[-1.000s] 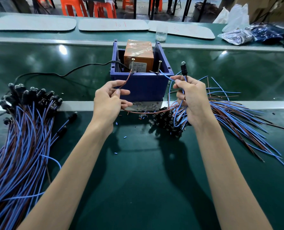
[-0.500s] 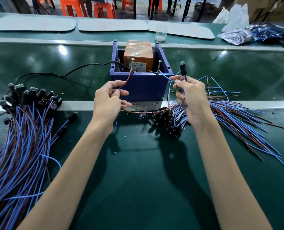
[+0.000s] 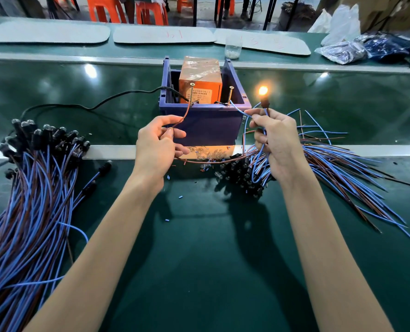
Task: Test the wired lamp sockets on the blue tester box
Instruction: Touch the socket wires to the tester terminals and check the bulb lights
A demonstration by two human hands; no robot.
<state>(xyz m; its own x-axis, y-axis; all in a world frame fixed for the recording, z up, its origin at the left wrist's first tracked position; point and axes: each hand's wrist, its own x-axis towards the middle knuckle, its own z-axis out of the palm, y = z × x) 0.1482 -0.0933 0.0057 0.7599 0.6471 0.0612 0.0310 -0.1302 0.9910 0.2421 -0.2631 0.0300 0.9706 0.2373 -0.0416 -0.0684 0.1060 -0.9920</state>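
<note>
Our L hand (image 3: 158, 149) pinches thin brown wire (image 3: 183, 116) reaching screw (image 3: 191, 92) on blue plastic tester box (image 3: 206, 123), centre, just beyond hands. R hand (image 3: 278, 144) grips black lamp socket (image 3: 264, 101), bulb (image 3: 263, 90) glowing, and pinches blue wire (image 3: 237, 109).

1. The tester box (image 3: 204, 125) stands mid-worktop (image 3: 199, 259), a wrapped block (image 3: 200, 77) inside it.
2. One heap of wired sockets (image 3: 31, 188) lies left of it, a second heap (image 3: 342, 168) right.
3. Before the box, the left hand (image 3: 156, 149) holds a wire (image 3: 185, 113) reaching its front rim; the right hand (image 3: 278, 142) holds a socket (image 3: 265, 103) beside its right corner.
4. Behind it stand a jar (image 3: 232, 47) and mats (image 3: 163, 35); bags (image 3: 342, 52) lie far right.
</note>
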